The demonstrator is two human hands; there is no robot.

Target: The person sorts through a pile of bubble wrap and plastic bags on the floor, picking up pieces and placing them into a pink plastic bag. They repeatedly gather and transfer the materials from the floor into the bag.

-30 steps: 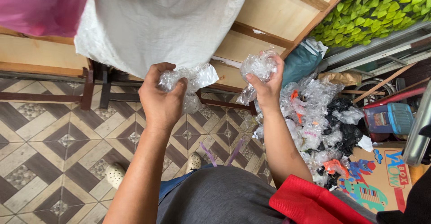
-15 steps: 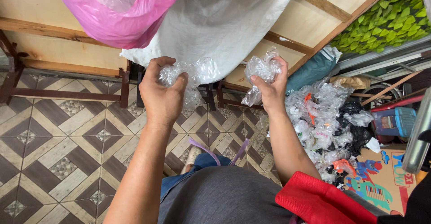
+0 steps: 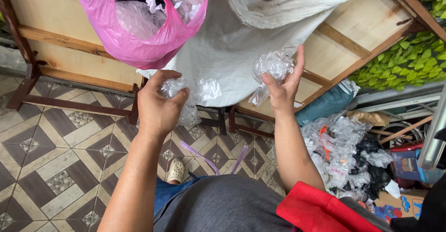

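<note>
head view: left hand (image 3: 158, 109) and right hand (image 3: 281, 90), apart, each seemingly clutching crinkled clear plastic (image 3: 274, 67).

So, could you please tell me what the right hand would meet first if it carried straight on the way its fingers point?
The right hand, holding crumpled clear plastic, points up toward the big white sack. That sack looks like the first thing in its line, though depth is hard to judge.

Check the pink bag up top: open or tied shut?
Open. The pink bag's mouth gapes, showing crumpled clear plastic inside.
</note>
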